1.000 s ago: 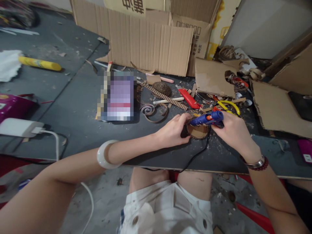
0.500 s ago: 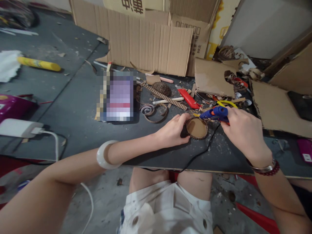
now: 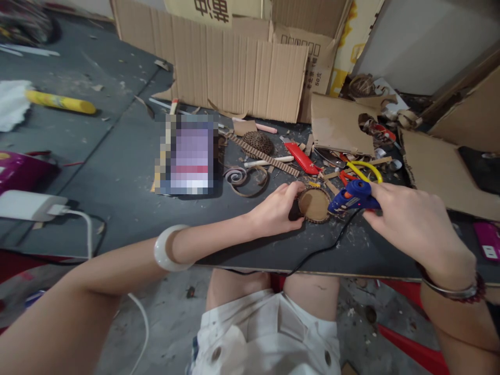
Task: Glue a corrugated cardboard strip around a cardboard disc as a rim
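View: head camera, looking down on a dark table [image 3: 234, 245] from above the person's lap.
Left hand [image 3: 277, 205]: clenched, forearm reaching in from the lower left, fingers [image 3: 291, 188] curled over the rim of a round corrugated cardboard disc [image 3: 314, 204]; a white bangle [image 3: 167, 247] sits on the wrist.
Right hand [image 3: 410, 224]: grasping a blue hot glue gun [image 3: 353, 198], wrist raised, forearm coming in from the lower right, with a beaded bracelet [image 3: 457, 289] at the wrist.
Glue gun: just right of the disc, nozzle end near its rim.
Disc: flat on the table, between the hands.
Behind the disc: yellow-handled pliers [image 3: 363, 172], a red plastic comb [image 3: 300, 159], a cardboard scroll [image 3: 246, 179].
Below the disc: a black cord [image 3: 324, 250].
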Tool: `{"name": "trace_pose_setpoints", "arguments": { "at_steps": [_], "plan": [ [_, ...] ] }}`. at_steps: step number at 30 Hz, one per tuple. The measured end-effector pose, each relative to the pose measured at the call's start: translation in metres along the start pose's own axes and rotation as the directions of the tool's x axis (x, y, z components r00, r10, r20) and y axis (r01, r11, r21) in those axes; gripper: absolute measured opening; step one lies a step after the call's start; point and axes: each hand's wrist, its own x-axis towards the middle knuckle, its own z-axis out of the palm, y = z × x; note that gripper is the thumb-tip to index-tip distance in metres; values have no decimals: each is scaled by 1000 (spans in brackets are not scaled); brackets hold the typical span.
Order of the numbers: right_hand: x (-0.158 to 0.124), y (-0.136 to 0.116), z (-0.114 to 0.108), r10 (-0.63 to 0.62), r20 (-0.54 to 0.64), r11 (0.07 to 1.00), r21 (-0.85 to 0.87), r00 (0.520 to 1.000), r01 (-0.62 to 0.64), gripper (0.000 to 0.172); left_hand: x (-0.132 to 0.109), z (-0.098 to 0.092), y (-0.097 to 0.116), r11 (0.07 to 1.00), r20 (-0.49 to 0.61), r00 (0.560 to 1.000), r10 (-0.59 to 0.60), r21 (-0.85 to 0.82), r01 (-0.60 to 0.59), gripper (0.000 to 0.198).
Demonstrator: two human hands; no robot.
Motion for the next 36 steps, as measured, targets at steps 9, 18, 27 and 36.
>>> {"name": "trace_pose_setpoints", "arguments": {
  "at_steps": [9, 18, 27, 36],
  "plan": [
    [13, 2, 16, 68, -147, 995, 87, 987, -55, 21, 0, 1, -1, 1000, -2, 1000, 5, 20, -5, 55],
    [16, -2, 25, 80, -117, 995, 61, 990, -73, 23, 0, 1, -2, 1000, 3, 1000, 8, 6, -8, 53],
    [9, 3, 16, 45, -99, 999, 14, 994, -44, 23, 0, 1, 0, 1000, -11, 1000, -4, 2, 4, 56],
    [13, -4, 19, 70, -99, 998, 3, 993, -70, 26, 0, 0, -1, 999, 0, 1000, 6, 32, -6, 55]
  ]
}}
